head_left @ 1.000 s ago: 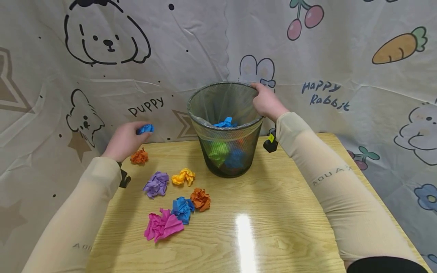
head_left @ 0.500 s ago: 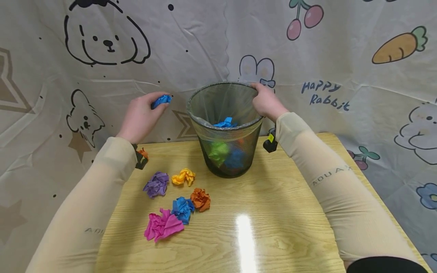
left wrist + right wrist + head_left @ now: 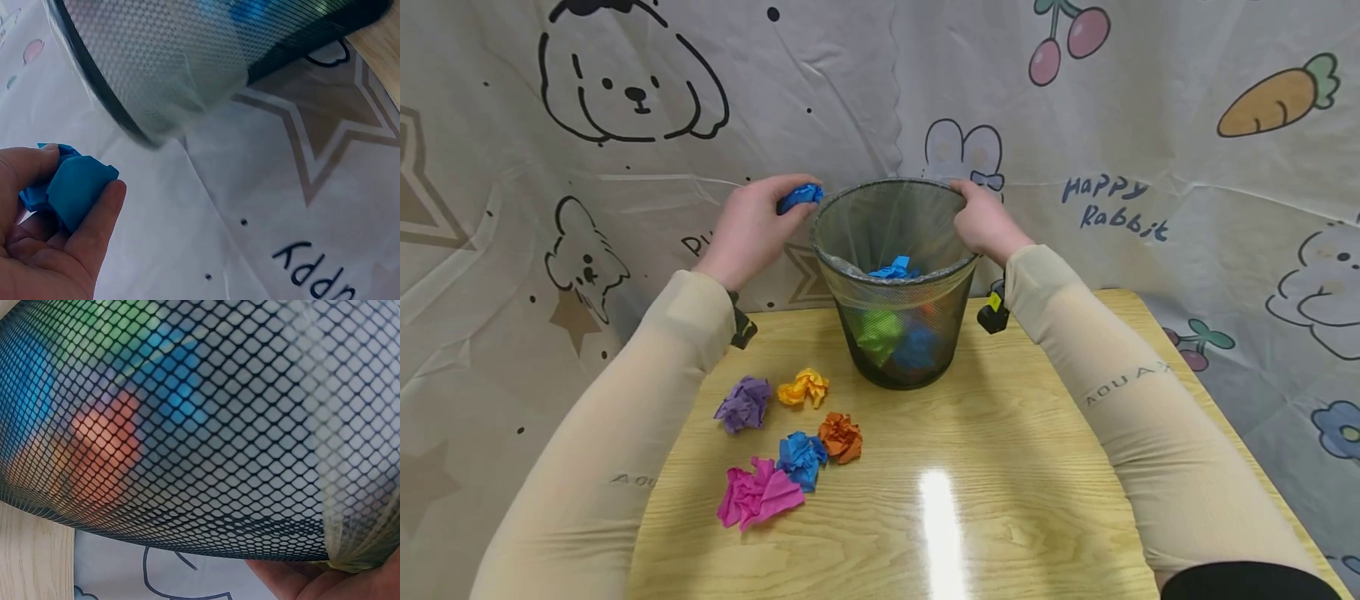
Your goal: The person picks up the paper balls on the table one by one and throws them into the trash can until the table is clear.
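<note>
1. The left hand (image 3: 752,232) pinches a crumpled blue paper ball (image 3: 801,197) between thumb and fingers, just beside the wastebasket's rim and apart from it.
2. The right hand (image 3: 988,223) grips the far-right rim of the mesh wastebasket (image 3: 955,317), which stands upright on the surface (image 3: 1015,433).
3. Green crumpled paper (image 3: 880,333) shows through the mesh.
4. Left of centre lie purple (image 3: 745,404), yellow (image 3: 803,388), orange (image 3: 840,437), second blue (image 3: 802,458) and pink (image 3: 758,494) crumpled papers.

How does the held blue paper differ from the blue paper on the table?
The held blue paper is in the air, pinched by the left grip; the other blue paper rests on the table. The grip partly hides the held one, not the other. Both are crumpled.
</note>
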`<state>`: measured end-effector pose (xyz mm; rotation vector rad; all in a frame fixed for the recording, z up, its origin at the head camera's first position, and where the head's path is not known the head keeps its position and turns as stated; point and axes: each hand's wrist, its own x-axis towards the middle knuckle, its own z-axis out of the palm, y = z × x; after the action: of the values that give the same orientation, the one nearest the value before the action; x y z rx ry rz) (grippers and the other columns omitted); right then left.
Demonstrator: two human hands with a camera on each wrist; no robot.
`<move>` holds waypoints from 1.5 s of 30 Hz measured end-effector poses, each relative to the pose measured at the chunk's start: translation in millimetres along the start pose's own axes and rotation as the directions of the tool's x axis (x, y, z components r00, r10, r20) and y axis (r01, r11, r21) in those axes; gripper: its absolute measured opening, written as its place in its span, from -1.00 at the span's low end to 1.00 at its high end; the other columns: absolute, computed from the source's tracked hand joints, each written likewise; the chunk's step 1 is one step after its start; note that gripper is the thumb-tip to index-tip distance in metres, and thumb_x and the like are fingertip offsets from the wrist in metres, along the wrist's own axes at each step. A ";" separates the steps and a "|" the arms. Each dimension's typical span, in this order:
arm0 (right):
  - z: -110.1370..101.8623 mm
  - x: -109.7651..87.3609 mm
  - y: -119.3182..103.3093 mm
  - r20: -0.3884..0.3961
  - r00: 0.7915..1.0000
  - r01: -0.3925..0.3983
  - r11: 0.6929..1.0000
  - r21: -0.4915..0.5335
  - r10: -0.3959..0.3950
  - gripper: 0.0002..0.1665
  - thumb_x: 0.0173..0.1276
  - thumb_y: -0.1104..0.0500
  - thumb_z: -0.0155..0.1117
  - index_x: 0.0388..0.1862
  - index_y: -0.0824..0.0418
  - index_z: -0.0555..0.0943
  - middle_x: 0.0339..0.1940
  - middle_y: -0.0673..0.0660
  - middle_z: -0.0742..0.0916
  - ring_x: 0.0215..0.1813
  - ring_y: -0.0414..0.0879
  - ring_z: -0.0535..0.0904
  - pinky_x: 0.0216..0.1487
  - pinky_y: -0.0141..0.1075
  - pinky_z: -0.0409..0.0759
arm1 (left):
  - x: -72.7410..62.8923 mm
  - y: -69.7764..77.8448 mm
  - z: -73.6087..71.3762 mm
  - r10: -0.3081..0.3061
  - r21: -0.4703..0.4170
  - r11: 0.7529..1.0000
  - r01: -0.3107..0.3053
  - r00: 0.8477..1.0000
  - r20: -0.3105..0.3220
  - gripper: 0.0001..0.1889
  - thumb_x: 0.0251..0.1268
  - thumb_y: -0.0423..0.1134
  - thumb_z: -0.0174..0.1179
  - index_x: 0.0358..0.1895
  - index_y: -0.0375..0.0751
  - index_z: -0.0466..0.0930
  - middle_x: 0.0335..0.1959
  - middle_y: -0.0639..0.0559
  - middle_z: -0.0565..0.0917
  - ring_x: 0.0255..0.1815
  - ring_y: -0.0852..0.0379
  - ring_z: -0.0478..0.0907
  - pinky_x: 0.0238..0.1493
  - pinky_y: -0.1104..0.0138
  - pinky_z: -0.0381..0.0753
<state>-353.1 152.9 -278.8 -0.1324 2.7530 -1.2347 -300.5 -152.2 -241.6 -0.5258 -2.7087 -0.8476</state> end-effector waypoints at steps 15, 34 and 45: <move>-0.2 0.5 1.3 -0.007 1.000 0.010 1.000 0.016 -0.010 -0.13 0.46 0.43 -0.35 0.73 0.05 -0.05 0.70 0.10 0.11 0.04 0.09 0.56 -0.58 -0.31 0.27 | 19.4 34.2 34.0 0.060 -0.017 0.998 -0.058 0.988 0.144 -0.61 0.59 -0.14 0.12 0.39 -0.03 0.56 0.28 -0.01 0.62 -0.03 0.06 0.56 0.00 0.19 0.53; -0.4 -2.0 0.4 -0.004 1.000 0.007 1.000 0.025 -0.007 -0.12 0.45 0.44 -0.33 0.73 0.03 -0.04 0.70 0.09 0.10 -0.66 -0.18 0.11 -0.62 -0.33 0.25 | 21.2 36.0 48.8 0.047 -0.027 0.999 -0.042 0.973 0.227 -0.55 0.58 -0.15 0.11 0.46 -0.04 0.48 0.20 0.04 0.63 -0.28 0.07 0.48 -0.26 0.24 0.43; -0.5 -2.2 0.8 -0.009 1.000 0.009 1.000 0.022 -0.009 -0.14 0.47 0.42 -0.34 0.73 0.04 -0.04 0.70 0.09 0.11 -0.55 -0.13 0.27 -0.58 -0.32 0.28 | 19.8 36.2 46.8 0.065 0.053 0.995 -0.083 0.957 0.284 -0.29 0.54 0.03 0.09 0.66 0.11 0.08 0.61 0.09 0.21 0.44 -0.02 0.37 0.38 0.08 0.36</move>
<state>-351.1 154.0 -278.8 -0.1380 2.7480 -1.2702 -309.7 -91.8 -254.2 -0.7832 -2.9372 -0.7109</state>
